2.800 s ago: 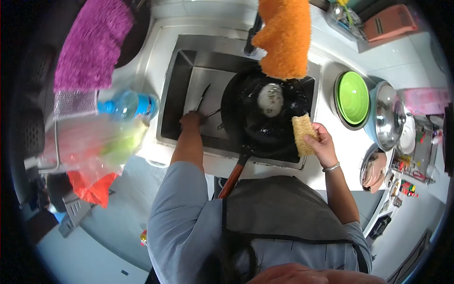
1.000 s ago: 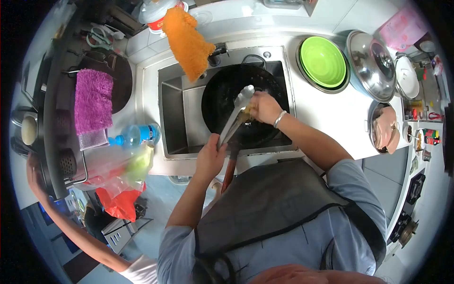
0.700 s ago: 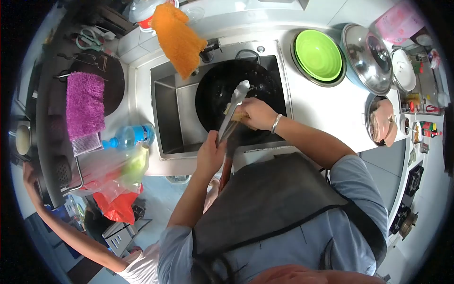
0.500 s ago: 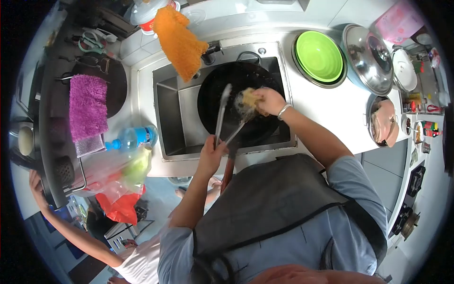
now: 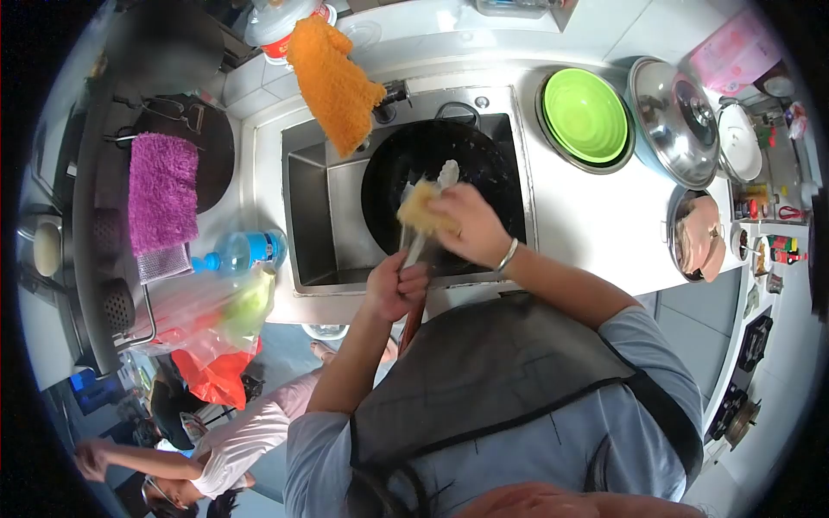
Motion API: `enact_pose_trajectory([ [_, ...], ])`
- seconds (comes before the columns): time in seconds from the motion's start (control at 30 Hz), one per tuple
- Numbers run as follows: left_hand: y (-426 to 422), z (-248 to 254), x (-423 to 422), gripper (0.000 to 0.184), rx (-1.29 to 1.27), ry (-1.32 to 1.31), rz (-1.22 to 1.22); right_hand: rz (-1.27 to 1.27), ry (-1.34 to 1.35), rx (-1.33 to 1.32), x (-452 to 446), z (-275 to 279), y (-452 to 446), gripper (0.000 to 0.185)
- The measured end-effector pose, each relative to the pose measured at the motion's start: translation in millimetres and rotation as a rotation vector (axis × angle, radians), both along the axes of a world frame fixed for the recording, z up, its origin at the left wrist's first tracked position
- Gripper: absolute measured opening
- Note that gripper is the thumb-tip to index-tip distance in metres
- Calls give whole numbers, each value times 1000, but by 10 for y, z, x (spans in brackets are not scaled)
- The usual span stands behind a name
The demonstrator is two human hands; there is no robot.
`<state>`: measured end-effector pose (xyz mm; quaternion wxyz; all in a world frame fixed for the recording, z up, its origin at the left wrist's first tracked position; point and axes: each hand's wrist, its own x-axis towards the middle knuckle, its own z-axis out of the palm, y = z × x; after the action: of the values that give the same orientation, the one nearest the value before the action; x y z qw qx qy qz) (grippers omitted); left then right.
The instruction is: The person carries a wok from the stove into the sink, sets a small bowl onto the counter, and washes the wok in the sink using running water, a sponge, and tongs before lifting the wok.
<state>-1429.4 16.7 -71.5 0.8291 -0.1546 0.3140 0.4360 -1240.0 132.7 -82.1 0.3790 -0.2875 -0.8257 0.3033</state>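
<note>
Now carrying the scrub pad (image 5: 414, 208) leftward across the tongs (image 5: 449, 173) over the wok (image 5: 383, 180), with right hand (image 5: 475, 226) clamped on the pad and left hand (image 5: 397, 286) closed round the tongs, seemingly rubbing metal, though too blurred to be certain.

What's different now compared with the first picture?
The left hand has moved right from the sink's left part and taken hold of the metal tongs. The right hand has brought the scrubbing pad leftward to the tongs. Another person has come into view, lower left. The wok stays in the sink.
</note>
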Motion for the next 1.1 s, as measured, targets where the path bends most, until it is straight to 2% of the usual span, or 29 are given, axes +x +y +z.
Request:
enact_pose_trajectory([
  [0.1,-87,20,-115,30,79,-23,-62,-73,37,-34,96,-198,496,45],
  [0.2,-169,-17,-149,33,77,-63,-32,-179,119,-255,167,-485,741,43],
  [0.23,-197,-30,-154,34,62,-81,-6,-196,257,-358,162,-771,815,40],
  [0.3,-230,-53,-155,36,98,-138,11,-246,286,-584,227,-874,818,38],
  [0.4,-250,-87,-116,38,132,-194,19,-37,220,-468,156,-710,493,37],
  [0.5,-212,-101,-73,38,147,-218,-52,181,-76,-150,4,-371,201,39],
  [0.6,-217,-29,-60,37,160,-165,-112,64,-249,-220,-107,-596,438,43],
  [0.7,-218,24,-81,36,173,-134,-127,167,-151,-94,-129,-734,315,44],
  [0.73,-252,28,-80,36,168,-138,-124,220,-105,10,-121,-485,259,45],
  [0.8,-301,40,-83,35,167,-154,-114,135,-213,-73,-80,-613,395,47],
  [0.87,-283,41,-80,34,186,-161,-104,54,-356,-190,-92,-488,447,50],
  [0.97,-337,7,-81,32,192,-160,-93,193,-109,-75,-102,-350,166,48],
  [1.0,-347,-8,-89,32,194,-159,-94,231,-92,-87,-101,-462,232,47],
  [1.1,-344,-17,-43,31,189,-175,-95,88,-221,-355,-49,-582,413,46],
])
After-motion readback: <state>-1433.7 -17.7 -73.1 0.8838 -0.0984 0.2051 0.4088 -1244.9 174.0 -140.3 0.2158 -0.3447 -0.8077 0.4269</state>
